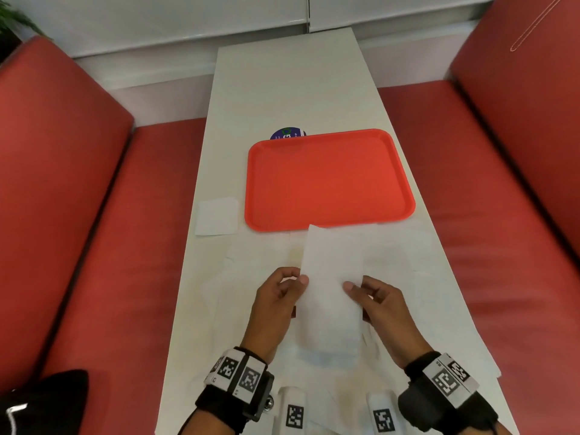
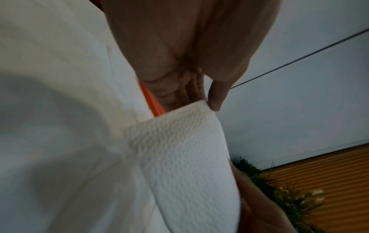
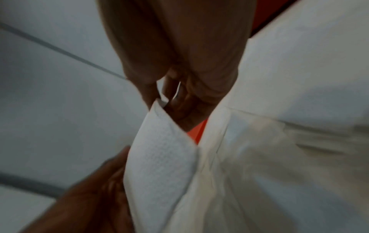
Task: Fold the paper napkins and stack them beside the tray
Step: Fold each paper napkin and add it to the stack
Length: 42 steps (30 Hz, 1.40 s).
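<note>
Red booth seats (image 1: 78,215) are flanking a long white table (image 1: 292,89) that is running away toward a pale wall. An orange tray (image 1: 329,180) is lying flat on the table's middle, partly covering a dark round sticker (image 1: 287,133) at its far edge. One folded napkin (image 1: 217,216) is sitting just left of the tray, apart from it. More unfolded napkins (image 1: 405,246) are lying spread over the near part of the table. Above them, a long white napkin (image 1: 329,277) is being held up, its far end overlapping the tray's near rim. The left hand (image 1: 276,296) is pinching its left edge between thumb and curled fingers, and the right hand (image 1: 376,299) is pinching its right edge likewise.
</note>
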Tool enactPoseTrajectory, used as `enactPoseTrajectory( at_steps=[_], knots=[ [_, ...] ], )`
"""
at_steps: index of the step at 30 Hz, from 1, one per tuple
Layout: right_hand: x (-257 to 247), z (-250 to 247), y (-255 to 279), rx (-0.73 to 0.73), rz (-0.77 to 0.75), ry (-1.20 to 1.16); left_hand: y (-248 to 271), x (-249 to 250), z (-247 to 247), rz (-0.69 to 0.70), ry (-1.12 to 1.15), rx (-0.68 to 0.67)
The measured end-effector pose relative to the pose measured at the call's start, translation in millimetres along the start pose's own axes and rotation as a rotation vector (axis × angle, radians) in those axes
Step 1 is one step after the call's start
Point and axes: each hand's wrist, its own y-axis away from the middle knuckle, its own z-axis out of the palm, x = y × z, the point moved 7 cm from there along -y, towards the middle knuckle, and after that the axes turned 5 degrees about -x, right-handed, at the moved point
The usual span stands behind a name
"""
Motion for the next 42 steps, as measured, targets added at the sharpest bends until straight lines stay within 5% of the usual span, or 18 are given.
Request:
enactPoseTrajectory(
  at_steps=[3, 14, 20, 26, 30, 33, 37, 39, 42],
  knots=[
    [-7.6, -2.8, 1.4, 0.045, -0.056, 0.056, 1.8, 3.3, -3.3, -0.01, -0.01, -0.02],
    [-38.4, 2.8, 14.6, -0.156, -0.239, 0.078, 11.3, 20.0, -2.2, 0.012, 0.07, -0.157],
    [-52.0, 5.6, 18.8, -0.269, -0.374, 0.326, 14.1, 30.1, -1.9, 0.026, 0.096, -0.188],
    [-55.7, 10.2, 23.2, -0.158, -0.474, 0.475, 15.4, 20.6, 11.4, -0.111, 0.265, -0.211],
    [-55.7, 8.5, 24.3, -0.061, -0.509, 0.458, 22.8, 10.2, 27.9, -0.195, 0.263, -0.34],
    [-55.3, 6.4, 25.3, -0.057, -0.464, 0.338, 21.9, 5.4, 26.1, -0.173, 0.224, -0.327],
    [-34.6, 2.4, 18.9, -0.113, -0.132, -0.092, 14.3, 10.0, 18.3, -0.117, 0.228, -0.252],
    [-23.4, 9.2, 19.7, -0.188, -0.039, -0.021, 12.1, 11.6, 17.9, -0.108, 0.223, -0.235],
    [-20.9, 13.0, 22.2, -0.117, -0.048, 0.109, 11.3, 13.2, 20.1, -0.109, 0.275, -0.22]
  ],
)
